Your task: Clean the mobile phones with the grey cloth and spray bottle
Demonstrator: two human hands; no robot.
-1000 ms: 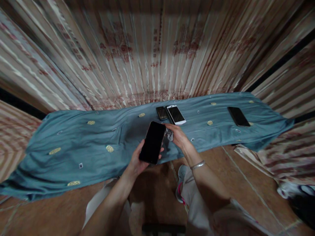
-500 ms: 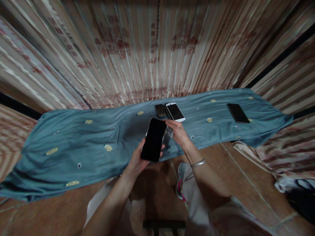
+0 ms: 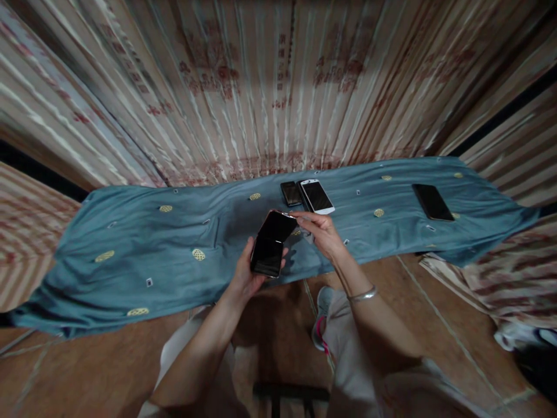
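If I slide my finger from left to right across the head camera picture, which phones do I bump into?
Phone in the left hand → small dark phone → white phone → black phone far right, the last three lying on the blue cloth.

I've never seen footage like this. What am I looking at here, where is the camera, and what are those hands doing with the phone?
There is no machine here: these are a person's two bare hands, filmed by one camera worn on the head, looking forward and down, so the edges bend. The left hand grips the lower part of a black phone from beneath. The fingertips of the right hand, which has a bracelet on its wrist, hold the phone's top edge; the upper part looks bent over, as if it folds. Below is a surface covered with a blue cloth. On it lie a small dark phone, a white phone right beside it, and another black phone far to the right. Behind hangs a striped curtain.
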